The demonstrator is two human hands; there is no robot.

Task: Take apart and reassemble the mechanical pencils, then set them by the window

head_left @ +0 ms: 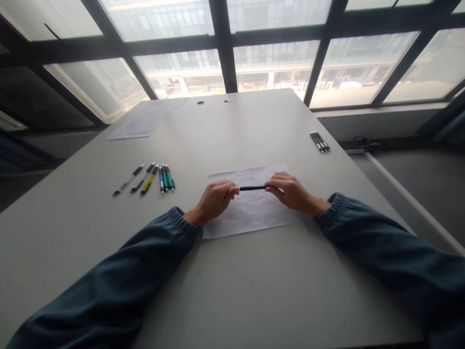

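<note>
A slim black pen [252, 188] lies level between my two hands, above a white sheet of paper [247, 220] with faint marks on it. My left hand [217, 199] pinches the pen's left end between thumb and fingers. At the other end, my right hand [290, 192] has its fingers closed on the pen too. Both tips of the pen are partly hidden by the fingers. The paper lies flat on the table under my hands.
Several pens [148, 180] in grey, yellow, blue and green lie left of the paper. More black pens [320, 142] rest near the table's right edge. Papers [136, 125] lie at the far left of the white table [232, 286]. Beyond it stand large windows [181, 72].
</note>
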